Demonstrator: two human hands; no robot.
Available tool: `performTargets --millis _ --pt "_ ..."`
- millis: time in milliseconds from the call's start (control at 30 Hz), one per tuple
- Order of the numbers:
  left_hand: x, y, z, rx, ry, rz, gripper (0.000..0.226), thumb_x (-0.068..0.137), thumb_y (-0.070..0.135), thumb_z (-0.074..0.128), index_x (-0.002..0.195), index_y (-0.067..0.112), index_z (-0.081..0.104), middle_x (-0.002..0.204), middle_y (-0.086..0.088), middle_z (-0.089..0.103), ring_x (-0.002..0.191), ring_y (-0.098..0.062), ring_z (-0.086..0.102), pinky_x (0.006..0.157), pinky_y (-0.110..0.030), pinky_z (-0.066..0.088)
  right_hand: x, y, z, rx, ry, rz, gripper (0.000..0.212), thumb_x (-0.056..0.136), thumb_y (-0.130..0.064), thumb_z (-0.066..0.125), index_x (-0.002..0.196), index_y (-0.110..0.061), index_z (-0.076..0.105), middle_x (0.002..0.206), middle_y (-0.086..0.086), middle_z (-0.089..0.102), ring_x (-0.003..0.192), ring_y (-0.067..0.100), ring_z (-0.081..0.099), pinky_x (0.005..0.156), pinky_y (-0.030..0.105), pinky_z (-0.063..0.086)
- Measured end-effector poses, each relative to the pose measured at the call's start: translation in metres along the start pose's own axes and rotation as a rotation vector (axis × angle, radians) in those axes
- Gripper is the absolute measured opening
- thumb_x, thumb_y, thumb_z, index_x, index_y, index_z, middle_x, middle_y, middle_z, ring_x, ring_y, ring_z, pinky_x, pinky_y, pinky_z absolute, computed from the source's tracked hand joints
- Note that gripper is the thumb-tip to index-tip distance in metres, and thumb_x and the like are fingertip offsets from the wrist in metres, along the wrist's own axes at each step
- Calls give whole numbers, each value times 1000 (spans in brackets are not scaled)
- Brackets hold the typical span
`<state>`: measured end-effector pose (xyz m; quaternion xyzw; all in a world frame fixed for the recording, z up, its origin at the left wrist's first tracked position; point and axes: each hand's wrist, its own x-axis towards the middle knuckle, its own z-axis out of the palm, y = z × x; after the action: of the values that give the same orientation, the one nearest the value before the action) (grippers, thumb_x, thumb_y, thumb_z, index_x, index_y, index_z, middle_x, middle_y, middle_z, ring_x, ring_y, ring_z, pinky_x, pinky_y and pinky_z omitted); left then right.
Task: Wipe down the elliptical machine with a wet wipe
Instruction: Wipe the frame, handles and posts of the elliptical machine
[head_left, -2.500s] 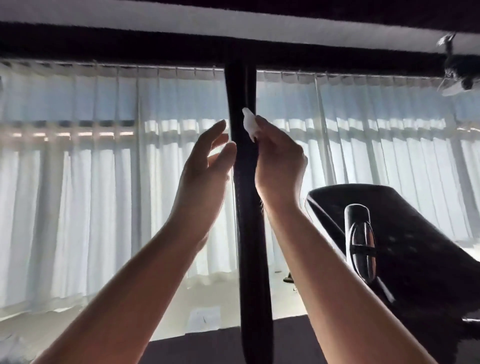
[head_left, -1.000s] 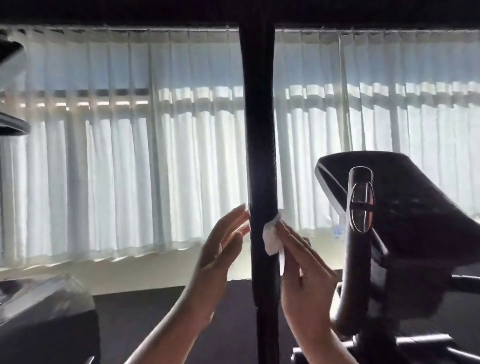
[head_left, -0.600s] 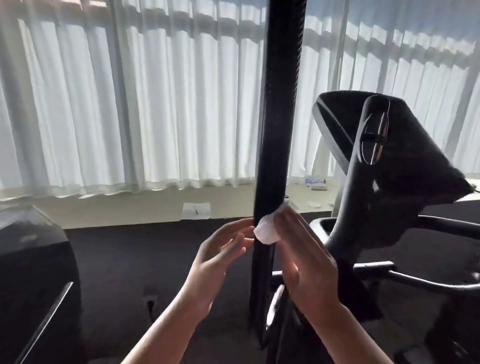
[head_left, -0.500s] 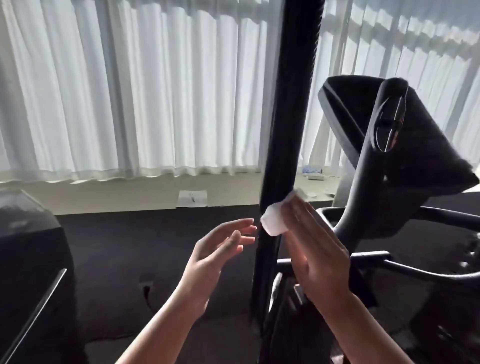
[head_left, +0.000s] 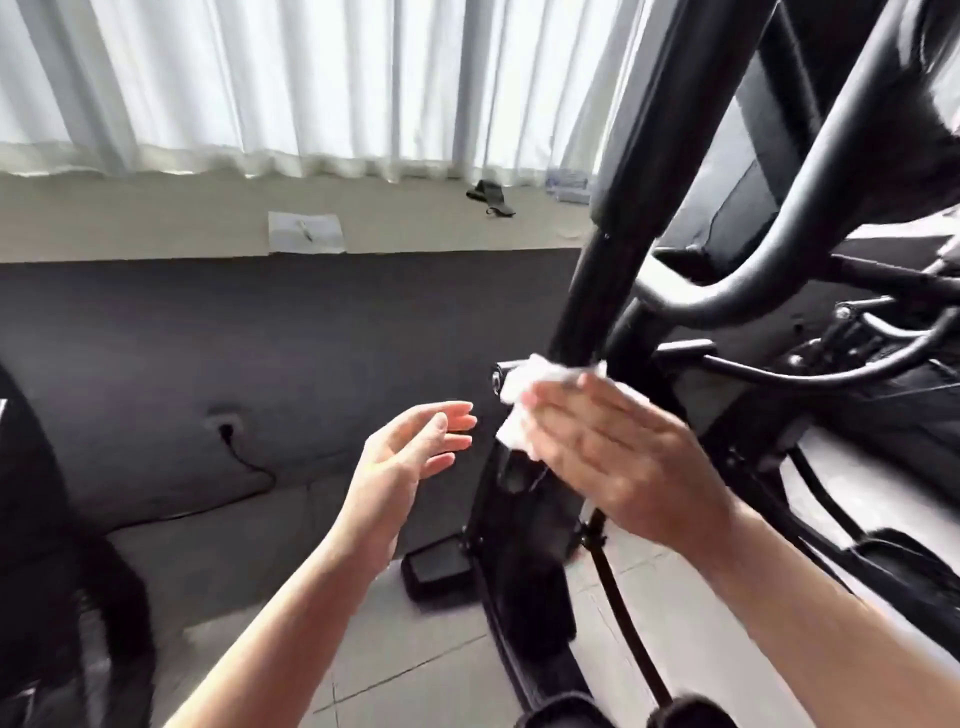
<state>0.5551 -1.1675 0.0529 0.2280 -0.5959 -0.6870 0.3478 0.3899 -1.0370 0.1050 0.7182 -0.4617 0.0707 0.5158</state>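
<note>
Head view: the upper part of the scene is filled by a white curtain (head_left: 311, 78), whose hem is seen along a pale ledge (head_left: 156, 218). Below the ledge a dark mat (head_left: 260, 338) is spread, and grey floor tiles (head_left: 415, 649) are seen nearer the camera. The right side is taken up by the black elliptical (head_left: 597, 291), whose thick upright post is tilted and is crossed by curved bars behind it. The right hand (head_left: 613, 457) is laid with straight fingers against the joint at the foot of that post, and a white wipe (head_left: 524, 395) is pressed flat between the palm and the machine; only its crumpled upper and left edges are visible past the fingertips. The left hand (head_left: 410, 457) is held just beside the machine, to the left of the wipe, its fingers relaxed and spread, with nothing in it and nothing touched. A dark pedal block (head_left: 436, 569) is seen on the floor under the hands. A sheet of paper (head_left: 305, 232) and a small dark strap (head_left: 491, 196) are lying on the ledge, well apart.
</note>
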Motion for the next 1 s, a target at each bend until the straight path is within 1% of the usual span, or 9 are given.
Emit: performTargets --millis 133,267,467,600,700,767,833,900,1000 --pt "1 -10 -7 -23 16 -30 28 102 15 43 105 22 71 105 1 74 95 -11 67 86 -26 50 34 28 -12 -181 109 208 21 92 -1 61 110 -2 71 127 11 63 124 27 54 115 41 27" --pt "-11 -23 -17 -52 45 -79 28 102 17 43 108 22 70 106 1 73 98 -13 66 90 -28 51 9 -15 9 -95 -45 93 24 98 -6 50 101 -8 73 117 8 69 121 24 59 112 39 33" --pt "-34 -47 -38 -54 107 -135 28 102 18 45 106 25 71 98 3 72 95 -12 65 89 -26 51 -42 -84 59 -303 -613 -116 35 91 -5 42 111 -4 71 119 10 67 124 27 55 117 39 22" --pt "-39 -59 -53 -47 143 -178 28 102 18 45 106 26 71 99 2 72 94 -12 65 86 -25 50 -11 -112 76 -428 -1236 -196 46 83 -7 33 108 -7 71 108 18 67 107 37 56 101 49 30" --pt "-35 -67 -70 -29 172 -189 28 103 18 44 107 26 70 102 1 72 94 -11 65 87 -25 50 18 -119 90 -411 -1399 -233 35 91 -6 38 113 0 64 107 22 65 102 41 56 92 54 36" --pt "-32 -76 -80 -11 156 -210 28 103 18 43 110 28 69 105 3 70 95 -10 64 87 -25 50 33 -119 105 -204 -1452 -80 30 93 -7 42 114 -6 64 112 14 65 107 38 57 94 49 39" --pt "-29 -88 -89 -2 104 -253 28 103 18 43 115 32 65 110 7 68 100 -9 63 88 -24 50 47 -117 122 160 -1361 275 26 93 -6 46 110 -14 65 114 6 65 109 31 59 87 36 40" --pt "-20 -100 -98 7 78 -289 32 103 16 44 121 37 59 120 9 64 109 -7 61 91 -24 48 57 -121 137 519 -1081 675 21 97 -12 46 106 -16 64 110 3 65 104 29 60 77 32 41" --pt "5 -111 -114 -15 71 -310 37 98 23 56 132 38 51 132 9 57 120 -7 56 93 -24 47 62 -143 155 1037 -663 1252 19 98 -19 50 105 -19 68 99 -1 70 92 17 62 81 31 48"
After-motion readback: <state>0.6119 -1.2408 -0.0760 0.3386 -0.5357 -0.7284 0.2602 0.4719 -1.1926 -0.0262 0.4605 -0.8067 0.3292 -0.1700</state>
